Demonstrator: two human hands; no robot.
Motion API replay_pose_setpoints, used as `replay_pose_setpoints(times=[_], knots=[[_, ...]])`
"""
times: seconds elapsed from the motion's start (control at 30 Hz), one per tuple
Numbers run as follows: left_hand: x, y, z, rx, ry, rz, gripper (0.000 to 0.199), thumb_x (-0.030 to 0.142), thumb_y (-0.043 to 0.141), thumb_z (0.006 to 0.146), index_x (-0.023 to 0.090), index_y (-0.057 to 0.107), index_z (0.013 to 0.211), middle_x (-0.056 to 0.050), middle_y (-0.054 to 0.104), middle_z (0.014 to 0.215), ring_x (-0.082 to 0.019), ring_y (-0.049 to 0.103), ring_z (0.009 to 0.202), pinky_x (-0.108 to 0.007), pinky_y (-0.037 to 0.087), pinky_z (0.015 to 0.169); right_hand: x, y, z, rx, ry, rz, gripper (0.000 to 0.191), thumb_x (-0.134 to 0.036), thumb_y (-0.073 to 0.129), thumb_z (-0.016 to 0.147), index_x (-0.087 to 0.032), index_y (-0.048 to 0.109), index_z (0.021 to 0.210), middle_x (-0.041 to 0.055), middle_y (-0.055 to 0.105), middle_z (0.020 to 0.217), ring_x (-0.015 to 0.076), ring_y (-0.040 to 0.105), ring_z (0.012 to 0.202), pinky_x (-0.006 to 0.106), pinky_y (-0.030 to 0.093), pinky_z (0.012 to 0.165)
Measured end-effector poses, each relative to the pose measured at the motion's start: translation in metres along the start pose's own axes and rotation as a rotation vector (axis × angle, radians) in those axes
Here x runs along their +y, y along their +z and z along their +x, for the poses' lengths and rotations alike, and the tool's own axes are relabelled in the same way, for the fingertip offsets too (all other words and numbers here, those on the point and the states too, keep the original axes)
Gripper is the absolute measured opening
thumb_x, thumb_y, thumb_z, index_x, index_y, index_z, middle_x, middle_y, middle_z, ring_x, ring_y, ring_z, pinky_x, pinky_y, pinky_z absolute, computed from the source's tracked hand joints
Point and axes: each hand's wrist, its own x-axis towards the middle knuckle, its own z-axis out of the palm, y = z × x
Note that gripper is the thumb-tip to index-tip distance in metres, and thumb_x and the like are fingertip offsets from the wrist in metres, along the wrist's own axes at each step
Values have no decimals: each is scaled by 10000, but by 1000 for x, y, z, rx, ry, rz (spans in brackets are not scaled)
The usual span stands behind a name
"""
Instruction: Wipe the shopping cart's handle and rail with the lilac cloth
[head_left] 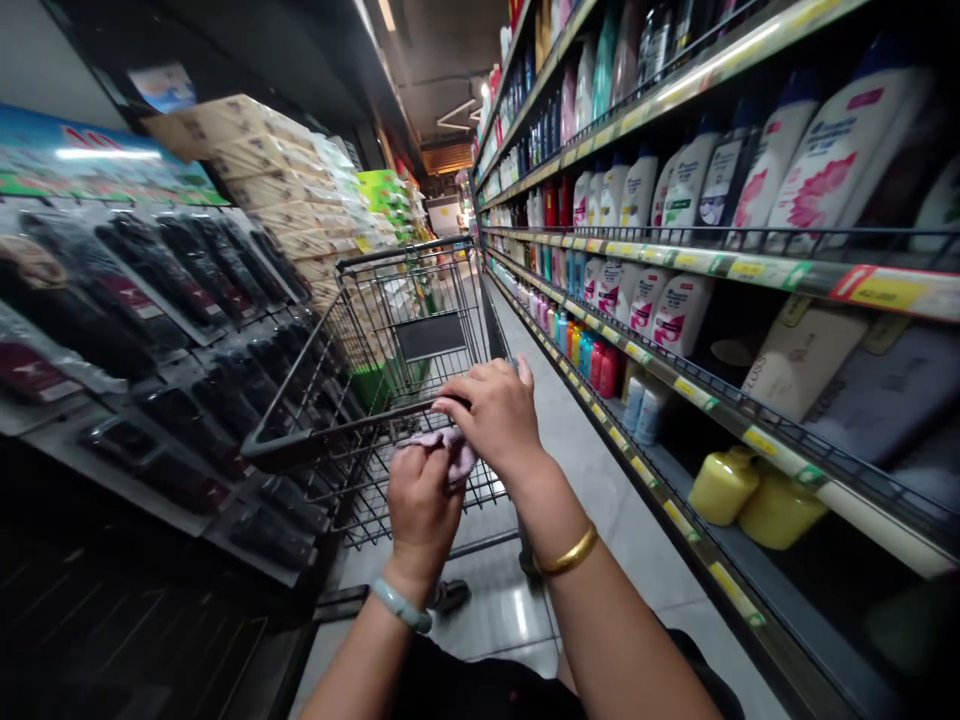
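A dark wire shopping cart (431, 337) stands in front of me, its black handle (322, 437) running across toward my hands. My left hand (424, 500), with a pale green bangle on the wrist, is closed on a crumpled lilac cloth (463, 462) just below the handle. Above and to the right, my right hand (499, 415), wearing a gold bangle, lies over the right part of the handle with its fingers curled around it. The palm side of both hands is hidden. No goods can be made out in the cart basket.
Shelves of shampoo bottles (686, 190) line the right side, with yellow containers (724, 487) low down. Packaged dark goods (199, 260) hang on a left-hand rack. Stacked packs (262, 150) stand beyond it. The tiled floor (600, 500) runs along the aisle.
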Motion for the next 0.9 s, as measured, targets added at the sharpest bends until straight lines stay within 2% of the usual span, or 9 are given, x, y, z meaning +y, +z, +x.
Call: replay_pose_setpoints(times=[0.17,0.2,0.3,0.4,0.53,0.7,0.8,0.83,0.9], knots=[[-2,-26,30,301,-79,-91,323,302,739,821,218,642,1117,-75,693,1057,-238,609,1024,-392,436,958,0,0,-2,0,-30,7,129,-437,690,892,-341,746,957,-20,741,946,210,588,993,510,224,1152],[-2,-28,34,311,-71,-80,349,314,746,817,225,639,1137,-72,696,1074,-240,609,1047,-403,424,990,-1,0,-3,5,-25,2,138,-414,682,901,-335,738,1000,-15,745,971,213,591,1001,507,226,1150],[-2,-21,28,219,-73,-33,403,343,732,824,212,618,1187,-88,695,1083,-256,609,1050,-431,413,1014,-2,1,-3,6,-13,-9,167,-388,665,913,-313,725,1050,3,751,1003,220,600,1005,503,227,1148],[2,-4,0,109,-185,53,394,334,707,831,186,616,1185,-129,681,1057,-299,601,1008,-455,450,915,-3,3,-3,1,-21,-10,168,-446,666,906,-302,738,952,6,751,955,221,603,985,498,226,1145],[9,10,-27,-40,-209,77,319,268,646,862,217,632,1177,-142,660,1059,-328,582,1011,-492,478,876,-2,4,-2,8,-25,-16,181,-478,688,884,-304,735,904,-5,744,925,218,597,982,494,223,1144],[8,1,-23,-23,-175,83,286,288,711,805,224,656,1079,-177,561,1282,-389,499,1225,-598,430,1019,-2,4,-2,10,-19,-20,174,-474,709,870,-303,727,894,-8,742,928,214,591,982,490,218,1145],[-4,-17,-15,-47,-159,-90,203,228,697,801,240,622,990,-91,651,1093,-294,607,1046,-483,509,916,-3,4,-2,12,-16,-24,184,-487,705,870,-306,722,896,-15,740,937,205,588,983,479,219,1147],[-9,-24,-10,-7,-202,-129,222,242,709,798,234,610,997,-64,667,1024,-261,627,968,-433,521,867,-3,5,-2,12,-17,-23,191,-494,690,879,-306,722,891,-13,739,936,204,587,982,479,219,1147],[-21,-37,2,193,-285,-83,326,345,784,749,212,608,990,-50,669,985,-242,629,916,-405,505,859,-3,5,-2,16,-21,-23,214,-503,646,909,-305,721,878,-4,737,931,205,587,980,484,216,1147]])
